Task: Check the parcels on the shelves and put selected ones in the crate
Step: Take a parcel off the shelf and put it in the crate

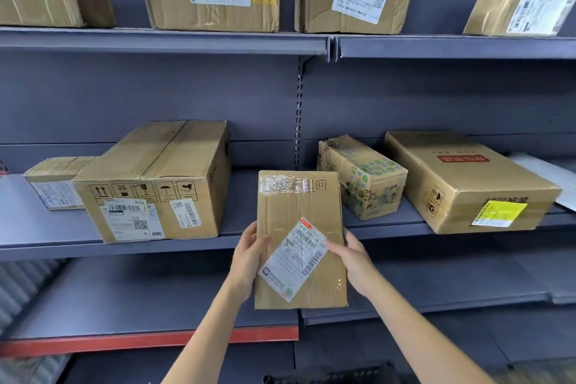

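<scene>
The left hand (249,254) grips the left edge of the flat parcel (300,240), thumb on its face; the right hand (350,254) grips the right edge. The parcel is held in front of the middle shelf (62,246). It looks light and stiff, with slippery tape, so holding both edges seems best.

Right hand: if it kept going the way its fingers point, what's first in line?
The right hand points up-left across the held parcel, so its shipping label comes first.
</scene>
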The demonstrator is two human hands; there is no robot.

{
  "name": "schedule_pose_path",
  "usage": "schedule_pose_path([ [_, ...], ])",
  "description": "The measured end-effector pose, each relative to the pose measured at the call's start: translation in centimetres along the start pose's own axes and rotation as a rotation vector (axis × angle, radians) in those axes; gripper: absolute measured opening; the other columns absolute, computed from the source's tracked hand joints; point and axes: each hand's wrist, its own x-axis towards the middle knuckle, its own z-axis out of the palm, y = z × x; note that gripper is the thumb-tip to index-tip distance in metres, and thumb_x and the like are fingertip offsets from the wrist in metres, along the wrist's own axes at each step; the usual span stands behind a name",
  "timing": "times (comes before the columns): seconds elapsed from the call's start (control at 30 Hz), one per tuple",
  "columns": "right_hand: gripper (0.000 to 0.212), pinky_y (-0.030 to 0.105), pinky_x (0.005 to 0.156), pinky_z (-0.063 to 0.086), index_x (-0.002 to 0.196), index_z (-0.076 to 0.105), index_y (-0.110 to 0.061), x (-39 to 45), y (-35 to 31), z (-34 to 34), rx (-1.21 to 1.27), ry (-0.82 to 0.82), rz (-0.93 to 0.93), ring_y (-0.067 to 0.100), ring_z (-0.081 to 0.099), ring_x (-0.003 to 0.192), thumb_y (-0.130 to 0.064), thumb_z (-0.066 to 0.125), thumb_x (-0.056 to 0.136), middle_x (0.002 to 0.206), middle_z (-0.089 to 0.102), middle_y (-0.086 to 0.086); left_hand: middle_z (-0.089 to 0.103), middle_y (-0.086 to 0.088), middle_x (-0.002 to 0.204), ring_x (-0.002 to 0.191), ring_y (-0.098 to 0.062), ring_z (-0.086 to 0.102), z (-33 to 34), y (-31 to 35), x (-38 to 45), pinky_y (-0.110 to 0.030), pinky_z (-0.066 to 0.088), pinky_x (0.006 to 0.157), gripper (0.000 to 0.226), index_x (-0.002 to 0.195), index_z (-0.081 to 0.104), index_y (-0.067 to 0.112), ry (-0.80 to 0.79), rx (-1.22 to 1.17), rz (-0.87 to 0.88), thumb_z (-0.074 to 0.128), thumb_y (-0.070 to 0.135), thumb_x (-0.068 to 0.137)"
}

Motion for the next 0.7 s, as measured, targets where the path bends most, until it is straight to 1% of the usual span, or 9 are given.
schedule_pose_path([
  [0.07, 0.042, 0.035, 0.086, 0.051, 0.122, 0.05, -0.016, 0.0, -0.3, 0.6, -0.133, 0.021, -0.015, 0.016, 0.062, 0.099, -0.009, 0.066, 0.083, 0.105, 0.066, 0.0, 0.07, -0.002, 0.097, 0.083, -0.02, 0.068, 0.0, -0.4, 0.3, -0.035, 0.053, 0.071, 0.029, 0.113, 0.051, 0.032, -0.016, 0.041, 0.009, 0.053, 0.013, 0.092],
  [0.13, 0.037, 0.025, 0.077, 0.05, 0.114, 0.051, -0.022, -0.7, 0.1, 1.0, -0.172, 0.031, -0.047, 0.008, 0.061, 0.093, -0.009, 0.066, 0.083, 0.101, 0.065, -0.006, 0.07, -0.002, 0.099, 0.084, -0.021, 0.069, -0.2, -1.1, 0.1, -0.035, 0.053, 0.071, 0.032, 0.118, 0.048, 0.031, -0.014, 0.074, 0.018, 0.054, 0.015, 0.091],
  [0.2, 0.037, 0.026, 0.08, 0.051, 0.11, 0.051, -0.026, -1.9, 1.0, 1.3, -0.192, 0.046, -0.056, 0.006, 0.061, 0.094, -0.009, 0.068, 0.082, 0.104, 0.065, -0.006, 0.068, 0.0, 0.102, 0.089, -0.022, 0.068, -0.8, -2.1, -0.4, -0.036, 0.053, 0.074, 0.034, 0.119, 0.047, 0.034, -0.013, 0.093, -0.004, 0.056, 0.018, 0.09],
  [0.27, 0.041, 0.029, 0.086, 0.05, 0.113, 0.05, -0.029, -3.2, 2.1, 1.6, -0.21, 0.062, -0.066, 0.007, 0.061, 0.097, -0.011, 0.069, 0.081, 0.106, 0.065, -0.008, 0.068, 0.003, 0.103, 0.093, -0.021, 0.067, -1.4, -3.4, -1.2, -0.041, 0.052, 0.08, 0.035, 0.117, 0.047, 0.038, -0.013, 0.109, -0.04, 0.059, 0.026, 0.087],
  [0.37, 0.038, 0.019, 0.075, 0.049, 0.105, 0.052, -0.033, -5.3, 4.2, 2.0, -0.195, 0.095, -0.066, 0.001, 0.061, 0.091, -0.008, 0.068, 0.081, 0.097, 0.065, -0.014, 0.066, 0.006, 0.107, 0.098, -0.02, 0.064, -2.1, -5.2, -3.1, -0.045, 0.05, 0.088, 0.05, 0.123, 0.043, 0.038, -0.022, 0.13, -0.094, 0.059, 0.037, 0.075],
  [0.43, 0.036, 0.018, 0.071, 0.048, 0.101, 0.054, -0.033, -6.5, 5.8, 2.2, -0.197, 0.136, -0.04, 0.003, 0.062, 0.089, -0.008, 0.068, 0.08, 0.096, 0.066, -0.013, 0.065, 0.007, 0.11, 0.098, -0.018, 0.063, -2.5, -6.4, -4.4, -0.042, 0.05, 0.087, 0.056, 0.127, 0.04, 0.037, -0.034, 0.133, -0.116, 0.059, 0.039, 0.074],
  [0.53, 0.033, 0.018, 0.07, 0.048, 0.1, 0.057, -0.03, -8.2, 8.2, 2.1, -0.184, 0.203, 0.007, 0.004, 0.064, 0.087, -0.007, 0.069, 0.079, 0.093, 0.068, -0.011, 0.064, 0.009, 0.111, 0.098, -0.018, 0.064, -3.1, -8.0, -5.9, -0.04, 0.051, 0.085, 0.063, 0.129, 0.037, 0.039, -0.045, 0.143, -0.149, 0.061, 0.042, 0.071],
  [0.6, 0.032, 0.019, 0.071, 0.049, 0.096, 0.058, -0.029, -9.1, 9.9, 1.8, -0.176, 0.23, 0.044, 0.005, 0.065, 0.085, -0.005, 0.069, 0.079, 0.091, 0.069, -0.009, 0.065, 0.01, 0.111, 0.099, -0.017, 0.065, -3.3, -9.4, -6.7, -0.041, 0.051, 0.086, 0.063, 0.128, 0.039, 0.042, -0.057, 0.165, -0.177, 0.062, 0.045, 0.069],
  [0.7, 0.031, 0.022, 0.074, 0.051, 0.095, 0.06, -0.026, -10.5, 12.3, 1.1, -0.155, 0.251, 0.117, 0.007, 0.066, 0.085, -0.002, 0.068, 0.078, 0.092, 0.07, -0.007, 0.065, 0.014, 0.109, 0.097, -0.014, 0.065, -3.2, -11.6, -7.9, -0.04, 0.051, 0.087, 0.053, 0.122, 0.042, 0.045, -0.062, 0.182, -0.23, 0.061, 0.039, 0.073],
])
